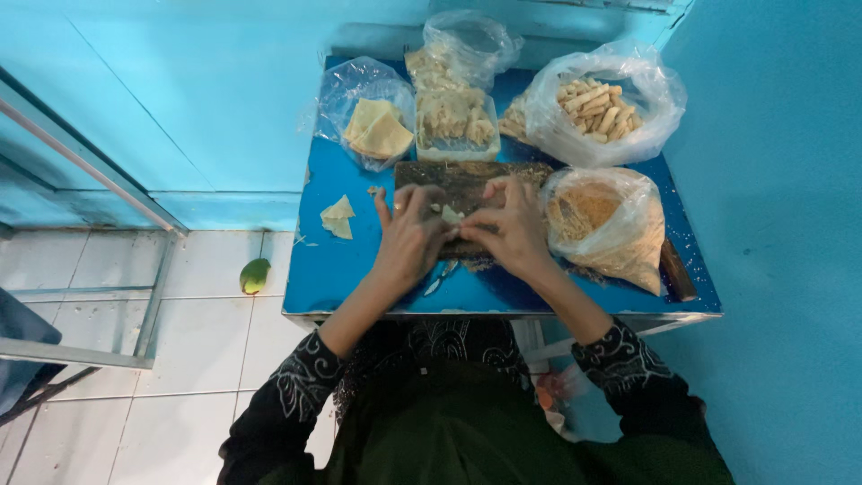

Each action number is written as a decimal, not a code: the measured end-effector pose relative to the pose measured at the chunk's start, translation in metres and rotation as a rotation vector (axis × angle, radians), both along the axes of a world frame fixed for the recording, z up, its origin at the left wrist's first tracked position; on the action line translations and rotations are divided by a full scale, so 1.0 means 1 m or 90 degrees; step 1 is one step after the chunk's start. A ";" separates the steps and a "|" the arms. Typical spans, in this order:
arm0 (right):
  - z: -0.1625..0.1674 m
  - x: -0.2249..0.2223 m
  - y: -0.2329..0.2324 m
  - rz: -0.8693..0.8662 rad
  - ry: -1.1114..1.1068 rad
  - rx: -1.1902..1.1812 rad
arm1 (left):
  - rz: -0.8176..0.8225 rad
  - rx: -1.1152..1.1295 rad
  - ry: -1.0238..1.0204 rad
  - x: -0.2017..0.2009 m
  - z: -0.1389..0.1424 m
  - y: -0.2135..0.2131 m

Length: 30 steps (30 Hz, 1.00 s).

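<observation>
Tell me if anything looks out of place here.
A green mango-like fruit lies on the white tiled floor, left of the blue table. Crumbs are scattered by the dark wooden board.

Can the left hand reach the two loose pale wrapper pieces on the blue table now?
Probably yes. The left hand is on the dark board, and the wrapper pieces lie just beside it on the bare blue table, with nothing between.

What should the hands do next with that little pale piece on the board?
Probably keep rolling it shut: both the left hand and right hand pinch the small pale wrapper on the dark board, and finished rolls fill a bag.
</observation>
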State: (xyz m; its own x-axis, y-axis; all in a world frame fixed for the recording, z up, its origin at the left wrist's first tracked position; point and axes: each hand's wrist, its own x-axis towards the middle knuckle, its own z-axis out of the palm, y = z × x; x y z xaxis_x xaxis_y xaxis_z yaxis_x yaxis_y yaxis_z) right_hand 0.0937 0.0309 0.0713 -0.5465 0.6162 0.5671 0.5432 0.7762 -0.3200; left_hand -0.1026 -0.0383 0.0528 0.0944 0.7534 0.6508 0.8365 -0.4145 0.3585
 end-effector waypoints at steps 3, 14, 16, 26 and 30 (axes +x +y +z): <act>0.000 -0.001 -0.002 0.010 0.039 0.005 | 0.003 -0.010 0.019 0.000 -0.001 -0.002; -0.007 -0.007 0.022 -0.041 -0.051 -0.029 | 0.037 0.052 -0.027 0.005 -0.002 0.013; -0.007 -0.005 0.027 -0.022 -0.028 -0.041 | 0.041 0.045 0.005 0.003 -0.002 0.014; 0.010 0.016 0.018 0.024 0.113 -0.033 | 0.009 0.063 0.053 0.006 -0.009 0.004; 0.037 0.059 0.017 -0.051 0.173 -0.105 | -0.003 0.077 0.062 0.012 -0.008 0.011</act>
